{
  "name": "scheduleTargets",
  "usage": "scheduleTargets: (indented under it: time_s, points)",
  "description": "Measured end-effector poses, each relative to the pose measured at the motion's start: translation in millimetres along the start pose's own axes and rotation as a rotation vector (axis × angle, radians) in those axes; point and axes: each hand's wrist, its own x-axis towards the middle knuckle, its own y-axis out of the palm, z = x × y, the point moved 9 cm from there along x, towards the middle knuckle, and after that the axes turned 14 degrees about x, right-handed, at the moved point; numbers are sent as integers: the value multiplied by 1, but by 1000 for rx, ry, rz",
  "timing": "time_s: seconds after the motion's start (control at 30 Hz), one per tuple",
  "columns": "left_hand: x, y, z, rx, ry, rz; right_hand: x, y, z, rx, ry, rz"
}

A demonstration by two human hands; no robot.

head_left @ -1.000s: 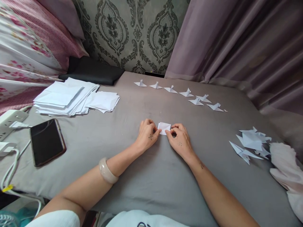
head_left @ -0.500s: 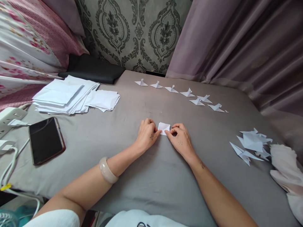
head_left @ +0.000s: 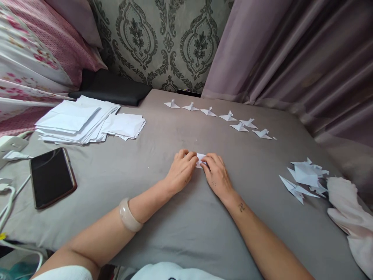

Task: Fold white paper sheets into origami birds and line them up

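Observation:
A small folded square of white paper (head_left: 199, 159) lies on the grey cloth-covered table, between my two hands and partly hidden by them. My left hand (head_left: 183, 170) has its curled fingers on the paper's left edge. From the other side, the fingertips and thumb of my right hand (head_left: 216, 173) pinch the paper's right edge. Beyond them stands a row of several folded paper birds (head_left: 210, 111). More folded paper birds (head_left: 305, 175) lie heaped to the right.
At the left are a tall stack of white paper sheets (head_left: 67, 118), a smaller paper pile (head_left: 124, 126), a phone (head_left: 52, 177) and a power strip (head_left: 13, 144) with white cables. A black folded item (head_left: 113, 87) lies at the back, a pale cloth (head_left: 344, 202) at the right.
My hands have drawn closer together over the paper and now cover more of it. My right hand has turned, its fingers further over the paper. The whole view has shifted slightly.

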Motion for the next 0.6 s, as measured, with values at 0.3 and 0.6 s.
scheduleTargets:
  time_s: [0.3,0.6]
  points:
    - [-2,3,0,131,21,53,-3,10,9,46,-70,132]
    - [-6,3,11,49,-16,34,-5,7,8,26,-31,115]
